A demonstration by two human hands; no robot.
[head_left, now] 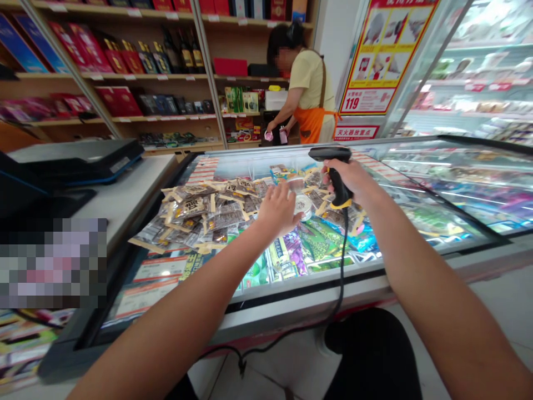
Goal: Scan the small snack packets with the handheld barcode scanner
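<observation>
My right hand is wrapped round the grip of a black barcode scanner with yellow trim; its cord hangs down past the freezer's front edge. My left hand reaches over the glass freezer top with its fingers stretched out. Beside its thumb is a round, clear tub with a white label; whether they touch I cannot tell. Left of that hand, small snack packets with tan edges lie heaped on the glass. More of these packets lie under and around the scanner.
Bagged frozen goods show through the freezer glass. A weighing scale stands on the left counter. Behind the freezer, a person in an orange apron handles pink items at shelves. The scanner cord loops near my legs.
</observation>
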